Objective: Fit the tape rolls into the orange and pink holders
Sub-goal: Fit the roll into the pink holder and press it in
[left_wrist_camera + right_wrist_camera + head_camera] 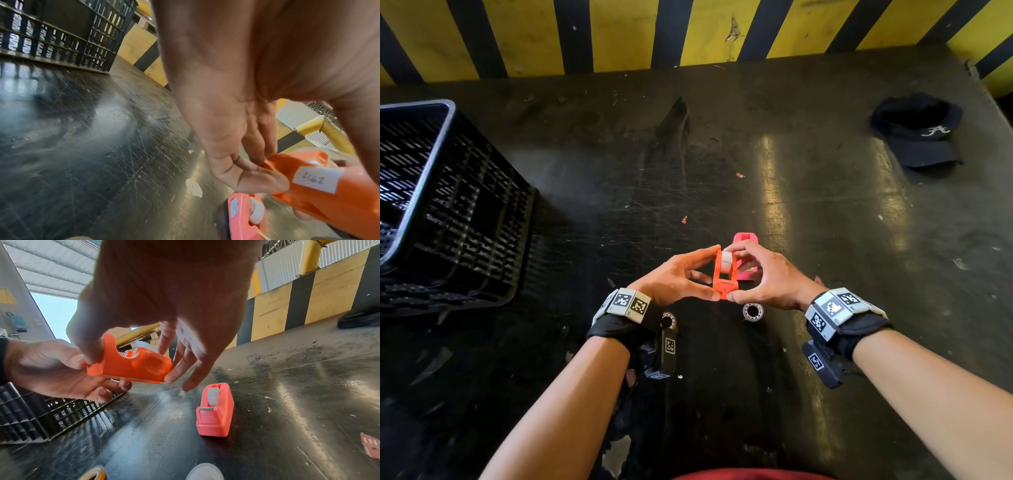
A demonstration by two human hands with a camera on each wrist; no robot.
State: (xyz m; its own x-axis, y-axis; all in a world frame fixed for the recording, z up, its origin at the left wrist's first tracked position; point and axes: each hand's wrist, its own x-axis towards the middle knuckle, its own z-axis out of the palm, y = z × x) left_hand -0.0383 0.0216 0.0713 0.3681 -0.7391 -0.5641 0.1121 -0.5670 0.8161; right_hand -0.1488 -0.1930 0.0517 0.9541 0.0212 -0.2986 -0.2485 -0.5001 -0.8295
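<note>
Crate (445, 205) sits at the table's (808, 394) left edge, cap (917, 133) near the far right corner. Mid-table, both hands hold one holder (724, 277) above the surface; another holder (746, 260) stands right behind it, roll inside.

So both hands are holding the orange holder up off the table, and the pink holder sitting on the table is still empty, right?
Not quite. Both hands, left and right, do hold the orange holder up, but the pink holder on the table already has a white tape roll in it, as the right wrist view shows.
</note>
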